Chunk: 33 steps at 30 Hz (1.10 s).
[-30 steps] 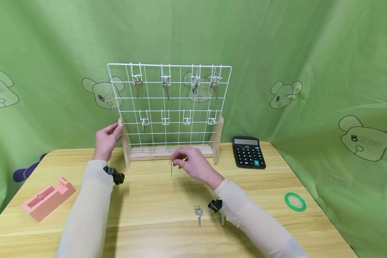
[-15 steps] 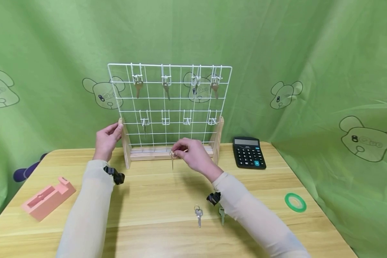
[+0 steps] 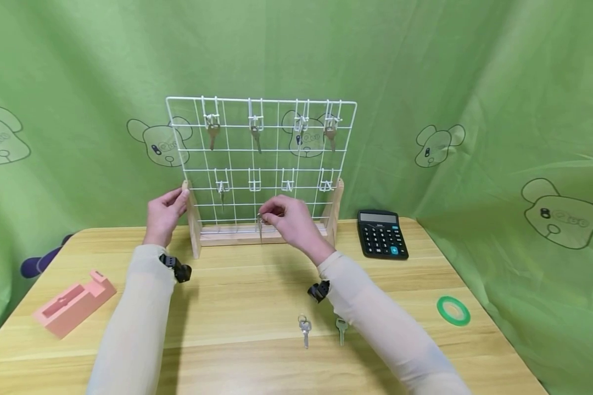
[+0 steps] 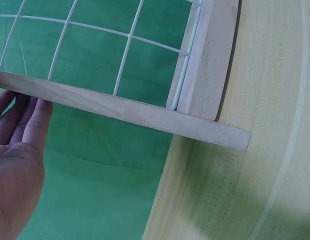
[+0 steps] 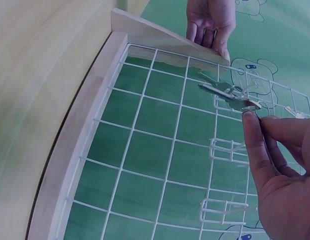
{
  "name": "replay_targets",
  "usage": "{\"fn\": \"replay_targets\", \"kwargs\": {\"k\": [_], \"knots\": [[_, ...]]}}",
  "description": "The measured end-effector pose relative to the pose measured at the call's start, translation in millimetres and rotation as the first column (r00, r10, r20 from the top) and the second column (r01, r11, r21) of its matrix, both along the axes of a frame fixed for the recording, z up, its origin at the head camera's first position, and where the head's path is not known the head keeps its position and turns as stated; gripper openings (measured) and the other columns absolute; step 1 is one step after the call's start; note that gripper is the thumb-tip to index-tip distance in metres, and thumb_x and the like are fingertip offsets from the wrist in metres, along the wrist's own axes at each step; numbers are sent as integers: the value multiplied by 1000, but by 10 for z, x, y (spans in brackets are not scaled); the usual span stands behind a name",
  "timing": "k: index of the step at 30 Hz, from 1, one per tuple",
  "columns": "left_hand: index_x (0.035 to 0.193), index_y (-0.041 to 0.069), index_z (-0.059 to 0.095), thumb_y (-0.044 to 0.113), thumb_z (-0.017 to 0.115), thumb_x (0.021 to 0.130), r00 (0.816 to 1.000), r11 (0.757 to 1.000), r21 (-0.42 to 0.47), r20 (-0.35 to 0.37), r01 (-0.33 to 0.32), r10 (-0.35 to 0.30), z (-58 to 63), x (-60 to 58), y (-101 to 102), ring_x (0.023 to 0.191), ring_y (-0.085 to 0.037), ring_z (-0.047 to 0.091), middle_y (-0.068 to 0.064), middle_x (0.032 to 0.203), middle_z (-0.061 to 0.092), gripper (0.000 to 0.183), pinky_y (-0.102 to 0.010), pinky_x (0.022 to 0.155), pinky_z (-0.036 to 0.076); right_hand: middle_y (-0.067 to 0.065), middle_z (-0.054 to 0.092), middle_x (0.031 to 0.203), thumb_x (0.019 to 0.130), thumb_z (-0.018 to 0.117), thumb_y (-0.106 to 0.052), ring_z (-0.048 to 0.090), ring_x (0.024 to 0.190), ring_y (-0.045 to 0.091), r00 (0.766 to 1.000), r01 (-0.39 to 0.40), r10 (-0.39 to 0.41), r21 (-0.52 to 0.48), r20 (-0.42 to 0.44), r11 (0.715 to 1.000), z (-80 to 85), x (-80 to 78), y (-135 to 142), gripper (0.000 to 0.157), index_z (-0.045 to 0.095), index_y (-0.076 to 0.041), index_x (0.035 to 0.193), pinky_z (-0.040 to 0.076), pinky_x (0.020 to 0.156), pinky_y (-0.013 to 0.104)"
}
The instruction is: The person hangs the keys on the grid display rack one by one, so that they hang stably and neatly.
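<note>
- Fingers point(image 5: 254, 137) of the right hand point(image 3: 292, 222) pinch a silver-coloured metal key point(image 5: 229, 98) by its head.
- Right wrist view shows that key's broad head and narrow blade; head view gives only a thin sliver, hanging before the white wire grid point(image 3: 237, 150), below the lower hooks.
- Left hand point(image 3: 163, 219) holds the pale wooden upright point(image 4: 120, 108); left wrist view shows its fingers against the outer side.
- White wire hooks point(image 3: 254, 187): eight, two rows of four.
- Hung keys point(image 3: 213, 137): five; four above, one lower left.
- Loose silver keys point(image 3: 305, 327) on the wood-grain worktop point(image 3: 247, 307): two, one ringed.
- Black calculator point(image 3: 382, 240): one.
</note>
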<state>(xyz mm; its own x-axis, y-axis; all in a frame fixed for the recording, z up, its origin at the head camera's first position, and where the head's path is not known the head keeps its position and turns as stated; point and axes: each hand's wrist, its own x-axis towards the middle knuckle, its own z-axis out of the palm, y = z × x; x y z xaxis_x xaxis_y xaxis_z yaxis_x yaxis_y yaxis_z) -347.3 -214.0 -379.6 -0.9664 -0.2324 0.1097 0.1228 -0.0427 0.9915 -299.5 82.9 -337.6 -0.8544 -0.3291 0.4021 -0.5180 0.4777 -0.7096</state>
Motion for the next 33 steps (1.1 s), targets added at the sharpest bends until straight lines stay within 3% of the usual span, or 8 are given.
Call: {"fn": "replay_targets", "kwargs": {"k": [10, 22, 33], "knots": [[139, -1, 49, 27, 68, 94, 1000, 1000, 7, 6, -9, 9, 8, 5, -3, 126, -31, 52, -26, 140, 49, 56, -18, 93, 50, 2, 69, 92, 89, 69, 1, 64, 82, 14, 998, 66, -67, -89, -11, 994, 150, -107, -109, 12, 71, -5, 100, 57, 75, 23], [138, -1, 49, 28, 68, 93, 1000, 1000, 3, 9, -8, 7, 20, 13, -6, 126, -31, 52, -25, 140, 49, 57, -19, 93, 50, 4, 68, 93, 90, 67, 3, 63, 84, 16, 991, 130, -132, -184, 3, 974, 218, -221, -230, 14, 71, -2, 103, 57, 73, 21], [139, 0, 49, 28, 67, 94, 1000, 1000, -17, 14, -1, 2, 13, 15, -3, 127, -31, 52, -25, 141, 48, 56, -20, 96, 49, 3, 66, 94, 89, 67, 5, 61, 86, 16, 985, 174, -172, -150, 24, 973, 136, -326, -297, 17, 70, -3, 104, 56, 74, 18]]}}
